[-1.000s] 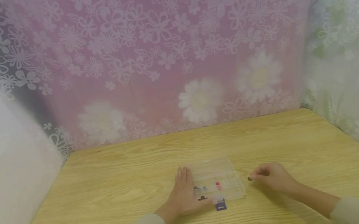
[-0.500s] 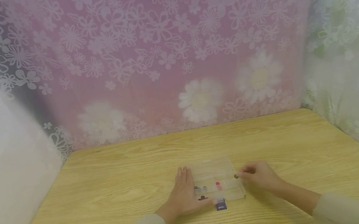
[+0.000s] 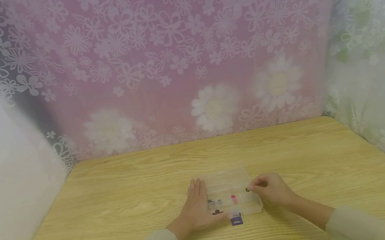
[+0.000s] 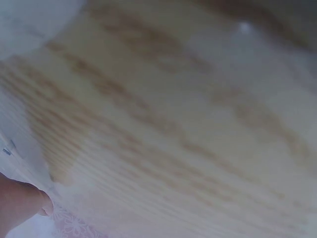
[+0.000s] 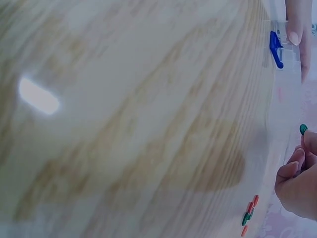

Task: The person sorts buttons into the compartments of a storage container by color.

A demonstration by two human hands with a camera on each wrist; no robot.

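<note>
A clear compartment box (image 3: 248,206) with a blue latch (image 3: 236,219) stands on the table, holding dark pieces (image 3: 217,212) and pink-red pieces (image 3: 234,198). My left hand (image 3: 194,209) lies along its left side, fingers straight, thumb along the front edge. Over the box's right part, my right hand (image 3: 274,191) pinches a small dark round piece (image 3: 248,189). That piece (image 5: 303,129) looks green in the right wrist view, at the fingertips of my right hand (image 5: 299,181). In the left wrist view only part of my left hand (image 4: 20,203) shows.
Several small red and green pieces (image 5: 247,215) lie on the table near my right hand in the right wrist view. The wood-grain table (image 3: 128,174) has a flowered pink cloth (image 3: 165,56) behind it and pale cloths at both sides.
My right hand has moved left with the small piece, from beside the box to over its right part. The left hand has stayed in place.
</note>
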